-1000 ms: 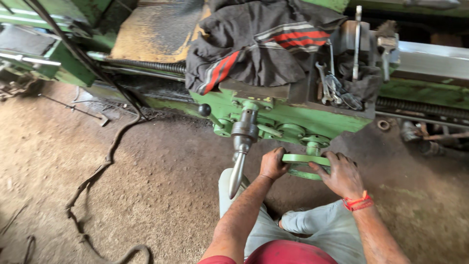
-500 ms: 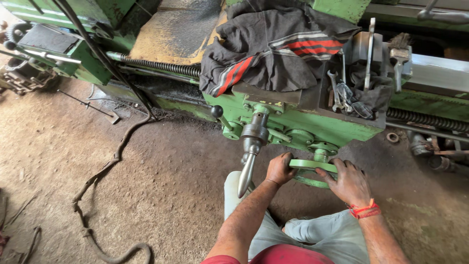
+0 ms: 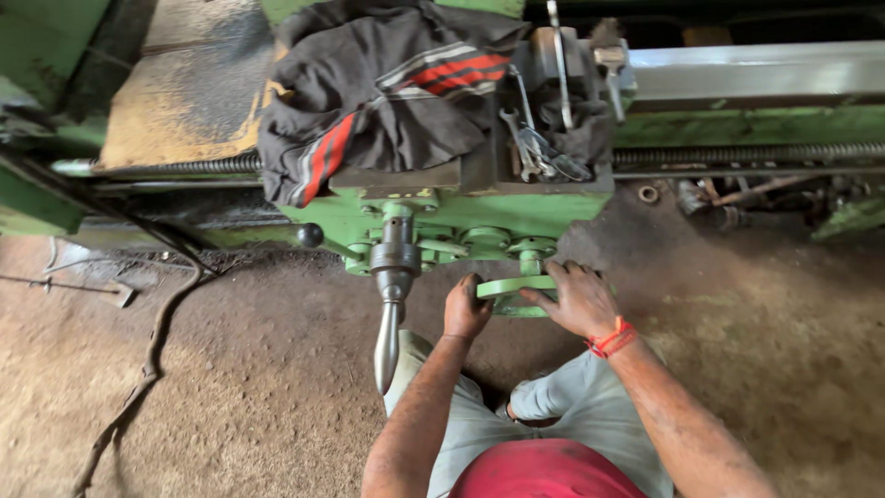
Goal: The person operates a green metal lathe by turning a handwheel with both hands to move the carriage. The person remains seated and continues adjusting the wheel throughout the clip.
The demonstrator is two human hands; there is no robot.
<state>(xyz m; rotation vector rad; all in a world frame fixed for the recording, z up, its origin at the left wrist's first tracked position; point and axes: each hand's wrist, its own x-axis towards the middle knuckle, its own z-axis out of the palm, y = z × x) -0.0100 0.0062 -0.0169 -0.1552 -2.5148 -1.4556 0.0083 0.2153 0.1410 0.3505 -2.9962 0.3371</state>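
Both your hands grip the green handwheel (image 3: 516, 288): left hand (image 3: 466, 312) closed at its nine o'clock, right hand (image 3: 573, 297) at three o'clock.

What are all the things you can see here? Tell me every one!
handwheel: one, green, on the machine's front, both hands on it
machine: one, green, across the top of the view
long lever: one, grey metal, hanging down left of the handwheel
ball knob: one, black, left of the lever
cloth: one, dark with red and white stripes, draped on top of the machine
spanners: a few, grey metal, on the machine right of the cloth
threaded rod: one, dark, running along the machine
floor: brown dirt, below the machine
wrist thread: red, on the right wrist
left hand: gripping the handwheel's left rim
right hand: gripping its right rim
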